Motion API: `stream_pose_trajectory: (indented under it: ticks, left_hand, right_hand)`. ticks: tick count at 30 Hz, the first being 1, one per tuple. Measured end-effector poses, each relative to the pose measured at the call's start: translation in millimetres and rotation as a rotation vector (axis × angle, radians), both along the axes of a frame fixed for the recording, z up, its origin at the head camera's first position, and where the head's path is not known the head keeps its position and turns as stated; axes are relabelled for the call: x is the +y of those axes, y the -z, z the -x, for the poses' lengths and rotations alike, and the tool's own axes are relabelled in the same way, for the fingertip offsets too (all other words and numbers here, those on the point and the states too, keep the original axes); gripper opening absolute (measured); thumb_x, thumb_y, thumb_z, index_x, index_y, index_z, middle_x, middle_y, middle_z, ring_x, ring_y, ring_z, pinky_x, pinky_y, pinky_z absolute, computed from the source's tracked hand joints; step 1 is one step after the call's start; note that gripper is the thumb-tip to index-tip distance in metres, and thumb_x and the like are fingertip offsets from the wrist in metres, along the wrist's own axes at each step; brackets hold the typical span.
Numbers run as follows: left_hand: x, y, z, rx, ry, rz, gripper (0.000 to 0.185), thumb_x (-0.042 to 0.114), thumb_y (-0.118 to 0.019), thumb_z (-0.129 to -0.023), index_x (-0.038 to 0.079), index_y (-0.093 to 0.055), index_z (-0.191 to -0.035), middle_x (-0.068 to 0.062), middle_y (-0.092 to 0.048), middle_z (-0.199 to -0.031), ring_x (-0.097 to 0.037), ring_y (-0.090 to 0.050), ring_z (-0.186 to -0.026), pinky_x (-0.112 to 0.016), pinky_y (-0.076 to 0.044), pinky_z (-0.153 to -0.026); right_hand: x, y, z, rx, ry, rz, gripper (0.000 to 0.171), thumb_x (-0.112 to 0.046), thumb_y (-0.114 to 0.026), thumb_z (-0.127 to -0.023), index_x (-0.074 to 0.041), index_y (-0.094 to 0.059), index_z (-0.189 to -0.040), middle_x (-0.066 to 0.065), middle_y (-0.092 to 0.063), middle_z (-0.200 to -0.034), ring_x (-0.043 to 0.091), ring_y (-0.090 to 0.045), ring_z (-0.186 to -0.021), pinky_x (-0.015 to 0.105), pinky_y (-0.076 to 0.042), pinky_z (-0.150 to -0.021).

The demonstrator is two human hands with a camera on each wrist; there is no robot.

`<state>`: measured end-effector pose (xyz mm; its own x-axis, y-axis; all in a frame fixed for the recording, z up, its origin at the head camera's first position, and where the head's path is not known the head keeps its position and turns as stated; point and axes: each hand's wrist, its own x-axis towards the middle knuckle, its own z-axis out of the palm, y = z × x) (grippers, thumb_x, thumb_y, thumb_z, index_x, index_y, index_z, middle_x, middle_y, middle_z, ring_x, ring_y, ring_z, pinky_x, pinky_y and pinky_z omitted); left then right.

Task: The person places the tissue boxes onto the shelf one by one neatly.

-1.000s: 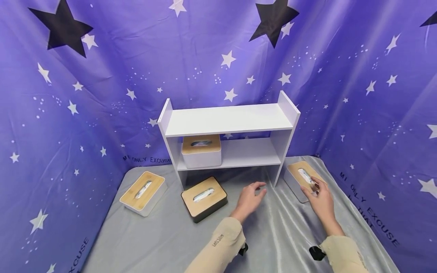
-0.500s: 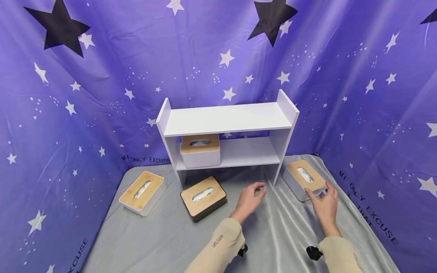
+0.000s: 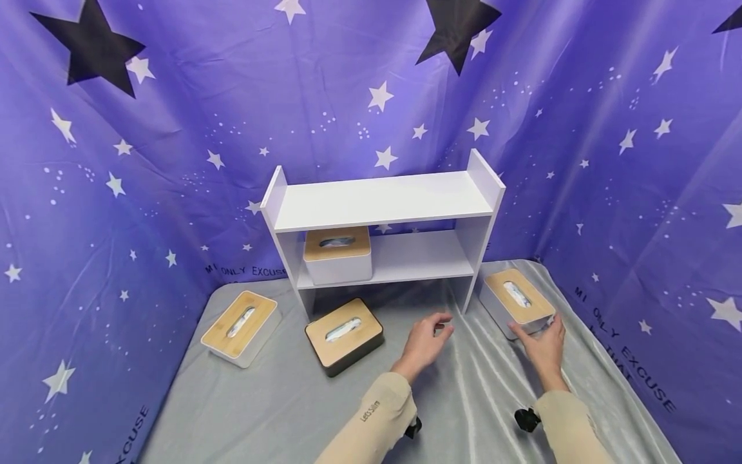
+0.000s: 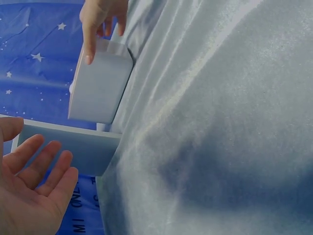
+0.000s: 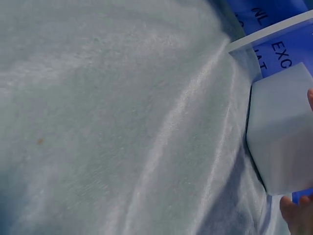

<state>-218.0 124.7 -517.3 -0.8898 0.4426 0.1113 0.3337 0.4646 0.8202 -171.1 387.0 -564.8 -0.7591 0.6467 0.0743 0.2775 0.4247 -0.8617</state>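
At the right of the head view, my right hand (image 3: pixel 543 351) grips the near end of a white tissue box (image 3: pixel 518 293) with a wooden lid, thumb on one side and fingers on the other. The box rests on the grey cloth; in the right wrist view its plain white side (image 5: pixel 281 132) shows, with fingertips (image 5: pixel 296 213) by its lower corner. My left hand (image 3: pixel 422 341) holds nothing and hovers in front of the shelf's right leg. In the left wrist view its fingers (image 4: pixel 41 161) are spread and relaxed.
A white two-tier shelf (image 3: pixel 382 200) stands at the back. Another white tissue box (image 3: pixel 339 269) sits on its lower board, at the left. A black tissue box (image 3: pixel 344 335) and a third white tissue box (image 3: pixel 240 325) lie on the grey cloth (image 3: pixel 261 412). Starry purple curtains surround this.
My right hand has slid from the lid's top around the near end of the tissue box. The left hand stays almost in place. The head view has shifted slightly.
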Motion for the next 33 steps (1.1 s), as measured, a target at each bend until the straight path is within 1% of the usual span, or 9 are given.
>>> stream_pose_trajectory:
  ticks: [8, 12, 15, 18, 20, 22, 25, 29, 33]
  left_hand:
    - [-7.7, 5.0, -6.2, -0.02, -0.006, -0.015, 0.031, 0.027, -0.058, -0.101, 0.013, -0.067, -0.128, -0.002, -0.07, -0.126, -0.02, -0.068, -0.111, -0.027, -0.056, -0.093]
    - [-13.0, 4.7, -5.9, -0.027, -0.021, -0.019, 0.031, 0.026, -0.058, -0.101, 0.014, -0.067, -0.128, -0.003, -0.07, -0.126, -0.021, -0.068, -0.113, -0.029, -0.056, -0.093]
    - [-17.0, 3.8, -3.9, -0.021, -0.029, -0.025, 0.03, 0.024, -0.058, -0.1, 0.014, -0.068, -0.127, -0.004, -0.07, -0.126, -0.024, -0.068, -0.113, -0.032, -0.056, -0.093]
    - [-20.2, 3.2, -2.4, -0.026, -0.033, -0.017, 0.03, 0.025, -0.058, -0.101, 0.015, -0.068, -0.127, -0.003, -0.07, -0.127, -0.023, -0.068, -0.113, -0.031, -0.056, -0.094]
    - [-22.1, 4.7, -2.3, -0.026, -0.03, -0.012, 0.03, 0.025, -0.059, -0.101, 0.015, -0.068, -0.127, -0.003, -0.07, -0.127, -0.023, -0.068, -0.113, -0.031, -0.056, -0.093]
    - [-23.3, 6.0, -2.4, -0.028, -0.026, -0.005, 0.03, 0.025, -0.058, -0.101, 0.015, -0.067, -0.127, -0.003, -0.07, -0.127, -0.022, -0.067, -0.114, -0.03, -0.056, -0.093]
    - [-24.1, 7.9, -1.8, -0.024, -0.019, 0.001, 0.03, 0.026, -0.057, -0.101, 0.015, -0.067, -0.127, -0.002, -0.07, -0.127, -0.021, -0.067, -0.113, -0.03, -0.056, -0.092]
    - [-24.9, 9.9, -1.4, -0.029, -0.015, 0.008, 0.031, 0.028, -0.056, -0.102, 0.015, -0.067, -0.128, -0.001, -0.07, -0.127, -0.018, -0.067, -0.113, -0.029, -0.056, -0.093]
    - [-24.9, 12.7, -1.2, -0.032, -0.008, 0.005, 0.031, 0.027, -0.056, -0.102, 0.014, -0.066, -0.129, -0.001, -0.07, -0.127, -0.016, -0.067, -0.112, -0.027, -0.055, -0.094]
  right_hand:
    - [0.7, 9.6, 10.3, 0.141, -0.006, 0.083, 0.109, -0.012, -0.084, -0.078, 0.0, -0.008, -0.156, 0.031, -0.026, -0.154, 0.047, -0.03, -0.143, 0.056, -0.024, -0.122]
    - [3.3, 13.2, 11.5, 0.136, 0.038, 0.079, 0.11, -0.011, -0.086, -0.074, 0.0, -0.011, -0.154, 0.03, -0.029, -0.152, 0.046, -0.034, -0.141, 0.055, -0.028, -0.121]
    - [4.4, 13.9, 10.0, 0.106, 0.053, 0.099, 0.111, -0.017, -0.087, -0.075, -0.003, -0.01, -0.155, 0.028, -0.028, -0.153, 0.045, -0.035, -0.139, 0.055, -0.031, -0.118]
    - [5.5, 13.0, 6.0, 0.062, 0.055, 0.124, 0.112, -0.022, -0.086, -0.077, -0.006, -0.008, -0.156, 0.026, -0.027, -0.154, 0.04, -0.039, -0.135, 0.045, -0.041, -0.111]
    - [6.3, 12.2, 1.2, 0.031, 0.049, 0.144, 0.112, -0.025, -0.085, -0.079, -0.008, -0.006, -0.157, 0.024, -0.028, -0.154, 0.036, -0.041, -0.131, 0.028, -0.046, -0.101]
    - [7.0, 11.4, -3.8, 0.014, 0.044, 0.153, 0.111, -0.025, -0.085, -0.079, -0.009, -0.007, -0.157, 0.022, -0.029, -0.153, 0.033, -0.044, -0.126, 0.013, -0.044, -0.087]
    - [6.6, 10.3, -10.3, 0.004, 0.03, 0.156, 0.11, -0.025, -0.085, -0.079, -0.011, -0.009, -0.156, 0.018, -0.032, -0.15, 0.028, -0.047, -0.121, 0.0, -0.04, -0.076]
    - [1.9, 10.6, -16.5, 0.044, 0.004, 0.159, 0.107, -0.016, -0.087, -0.077, -0.01, -0.014, -0.155, 0.002, -0.037, -0.136, 0.014, -0.046, -0.115, -0.002, -0.041, -0.079]
    - [-5.3, 12.3, -22.2, 0.086, -0.016, 0.179, 0.106, -0.007, -0.086, -0.075, -0.009, -0.016, -0.155, -0.017, -0.033, -0.123, 0.0, -0.04, -0.111, -0.001, -0.043, -0.087]
